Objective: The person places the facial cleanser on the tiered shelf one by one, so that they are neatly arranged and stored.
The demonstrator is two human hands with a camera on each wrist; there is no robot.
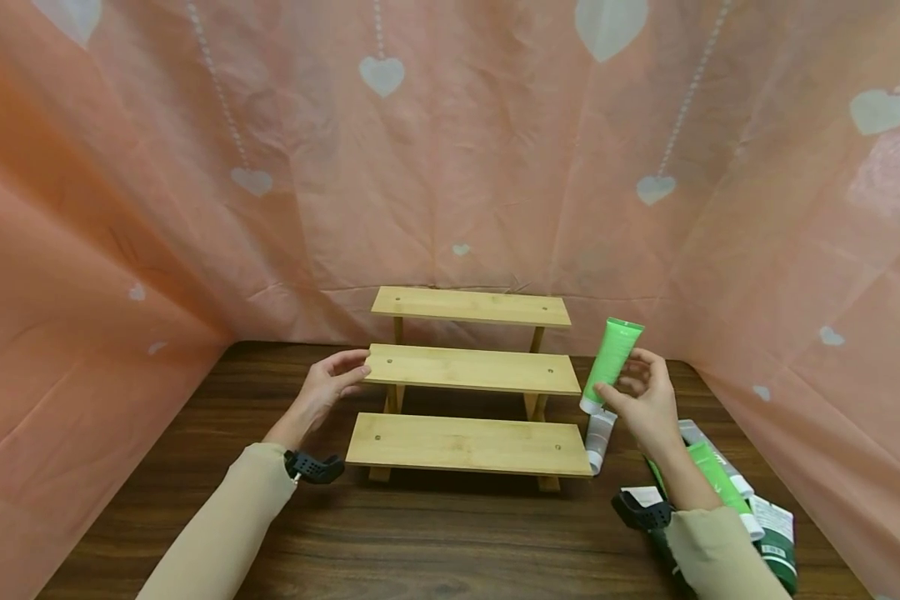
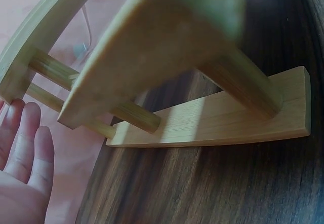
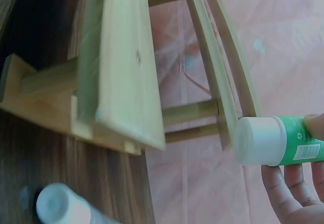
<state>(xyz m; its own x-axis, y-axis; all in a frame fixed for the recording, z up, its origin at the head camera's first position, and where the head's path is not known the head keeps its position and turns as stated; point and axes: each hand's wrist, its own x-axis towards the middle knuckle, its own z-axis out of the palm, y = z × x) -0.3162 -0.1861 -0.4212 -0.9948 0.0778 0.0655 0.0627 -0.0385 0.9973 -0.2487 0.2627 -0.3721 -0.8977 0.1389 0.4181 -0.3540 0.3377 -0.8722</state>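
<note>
A three-tier wooden stand (image 1: 472, 367) is in the middle of the table. My left hand (image 1: 328, 385) is at the left end of its middle shelf, thumb and fingertips right at the edge. In the left wrist view, the fingers (image 2: 26, 143) of that hand look fairly straight beside the wood. My right hand (image 1: 648, 400) pinches a green squeeze tube (image 1: 612, 362) between thumb and fingers, white cap down and tilted, just off the right end of the middle shelf. The tube's white cap (image 3: 259, 140) shows near the shelf ends in the right wrist view.
A grey-white tube (image 1: 600, 442) is by the bottom shelf's right end. More tubes, including a green one (image 1: 720, 483) and a dark green and white one (image 1: 776, 537), lie in a pile under my right forearm. Pink curtains with hearts (image 1: 457, 167) enclose the dark wooden table (image 1: 435, 542).
</note>
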